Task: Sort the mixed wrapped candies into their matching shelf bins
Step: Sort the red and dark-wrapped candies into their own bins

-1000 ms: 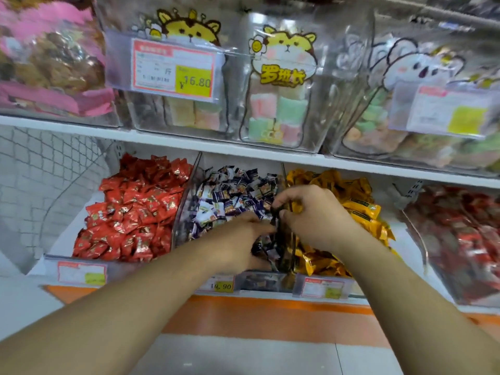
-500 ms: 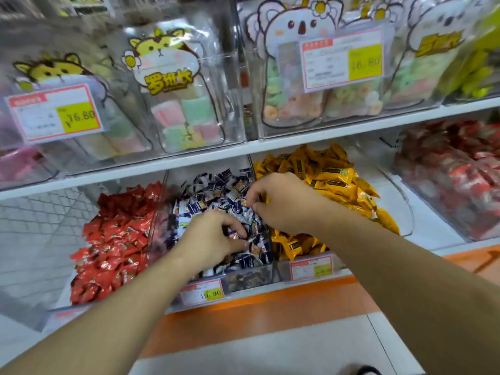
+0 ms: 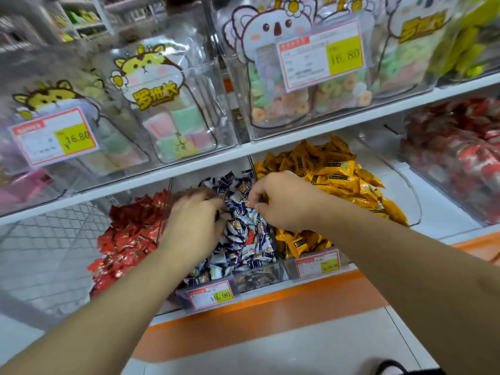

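Observation:
Three clear bins sit side by side on the lower shelf: red wrapped candies (image 3: 130, 234) on the left, blue-and-white candies (image 3: 243, 247) in the middle, yellow candies (image 3: 338, 174) on the right. A red wrapper (image 3: 251, 235) lies among the blue-and-white ones. My left hand (image 3: 194, 220) is dug into the back left of the middle bin, its fingertips curled down, blurred and hidden in the pile. My right hand (image 3: 281, 201) hovers at the divider between the middle and yellow bins, fingers curled and pinching a small wrapped candy whose colour I cannot make out.
Another clear bin of red-and-white packets (image 3: 460, 158) stands at the far right. The upper shelf (image 3: 297, 136) overhangs the bins and carries clear boxes of bagged marshmallows and ring sweets. Price tags (image 3: 213, 295) hang at the bin fronts above an orange shelf strip (image 3: 270, 315).
The camera has swung right and closer. My left hand has moved further back and left in the middle bin. My right hand stays at the divider.

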